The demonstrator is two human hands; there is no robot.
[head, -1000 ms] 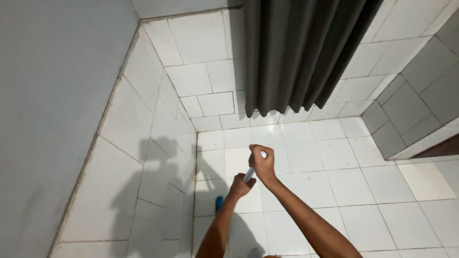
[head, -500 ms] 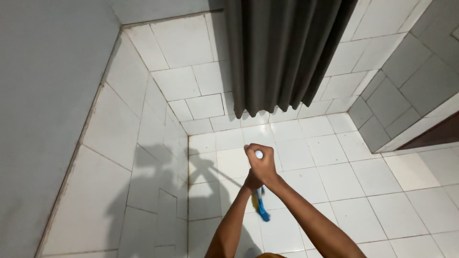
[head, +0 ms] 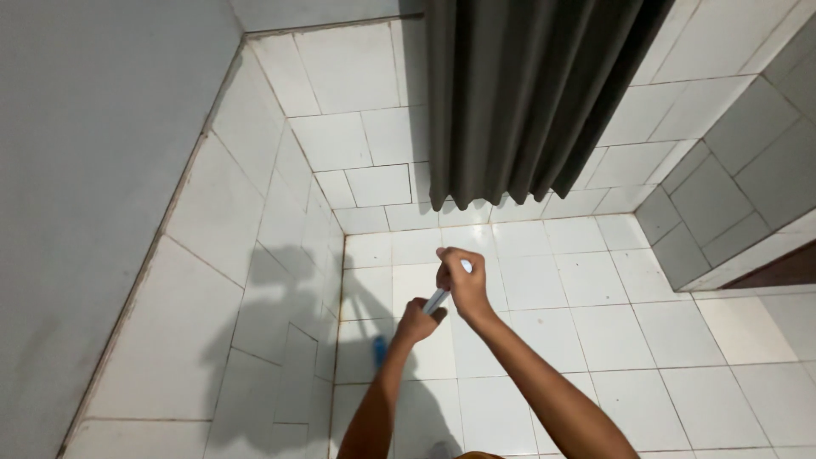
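**A:** Take the dark curtain [head: 531, 98] as the marker. What sits furthest to its left?

**B:** A plain grey wall [head: 93, 170], and below it a band of white wall tiles [head: 255, 255] running down to the corner. The shadow [head: 285, 297] of the arms falls across those tiles, down and left of the curtain's hem.

**A:** And moving toward the curtain?

**B:** Low on the white floor tiles [head: 595, 340], left of the curtain's left edge, there is a small blue part [head: 379, 350]; it looks like the lower end of the tool, though I cannot tell its shape. Just right of it comes the left hand [head: 416, 323], fingers curled tight round the pale handle [head: 437, 301].

**A:** Where is that handle against the curtain?

**B:** Below the hem, well apart from it, slanting up to the right. The right hand [head: 463, 280] wraps its upper end in a closed fist, with the handle's round white tip showing above the fingers. The two hands are nearly touching, the right one higher.

**A:** Beyond the curtain's right side?

**B:** A grey tiled ledge [head: 731, 204], set at an angle, standing on the white floor.
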